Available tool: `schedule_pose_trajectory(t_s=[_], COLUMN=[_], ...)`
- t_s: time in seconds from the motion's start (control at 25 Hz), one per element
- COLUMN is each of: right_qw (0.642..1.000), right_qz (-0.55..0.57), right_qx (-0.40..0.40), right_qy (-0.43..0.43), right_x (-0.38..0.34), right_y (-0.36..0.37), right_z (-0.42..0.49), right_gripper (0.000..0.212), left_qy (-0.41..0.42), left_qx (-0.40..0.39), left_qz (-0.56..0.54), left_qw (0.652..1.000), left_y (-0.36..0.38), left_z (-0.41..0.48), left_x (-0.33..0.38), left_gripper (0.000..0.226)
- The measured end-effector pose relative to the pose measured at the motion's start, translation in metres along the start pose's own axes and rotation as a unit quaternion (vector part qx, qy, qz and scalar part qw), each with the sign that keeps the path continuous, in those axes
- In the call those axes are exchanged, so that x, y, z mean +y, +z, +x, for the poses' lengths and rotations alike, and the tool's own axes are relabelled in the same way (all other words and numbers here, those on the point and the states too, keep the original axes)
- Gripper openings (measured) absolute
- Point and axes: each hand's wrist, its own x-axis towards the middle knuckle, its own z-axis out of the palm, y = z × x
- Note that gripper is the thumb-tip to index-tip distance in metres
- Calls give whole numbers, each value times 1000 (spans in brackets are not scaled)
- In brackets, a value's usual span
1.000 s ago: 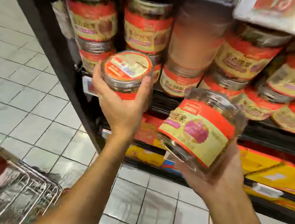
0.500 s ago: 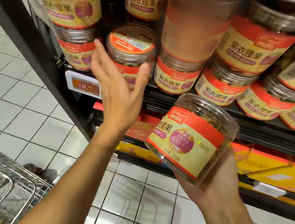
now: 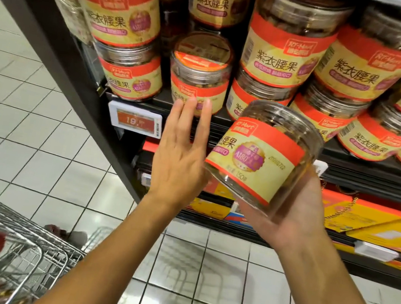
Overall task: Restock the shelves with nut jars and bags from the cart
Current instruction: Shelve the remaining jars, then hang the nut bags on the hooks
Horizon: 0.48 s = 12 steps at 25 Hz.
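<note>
Jar sits tilted in the right hand, gripped from below, just in front of the shelf edge. Left hand is flat with its fingers straight, the tips at the label of a second jar standing at that front edge among stacked jars. Cart is at lower left.

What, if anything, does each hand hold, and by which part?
The right hand cradles a tilted nut jar from below, at its base and lower wall. The left hand holds nothing; its fingers are straight.
</note>
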Motion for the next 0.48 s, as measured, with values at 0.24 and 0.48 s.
schedule_pose_trajectory(t_s=[0.24, 0.48], right_qw=[997, 972], right_qz=[-67, -212], right_qx=[23, -40], right_qy=[-41, -90], right_x=[-4, 17], right_y=[17, 52], right_z=[6, 13], right_gripper=[63, 70], left_qy=[-225, -321], left_qx=[28, -97], left_qz=[-274, -553], left_qw=[934, 763], left_y=[-53, -100], left_z=[14, 42], left_x=[-21, 13], left_gripper=[29, 60])
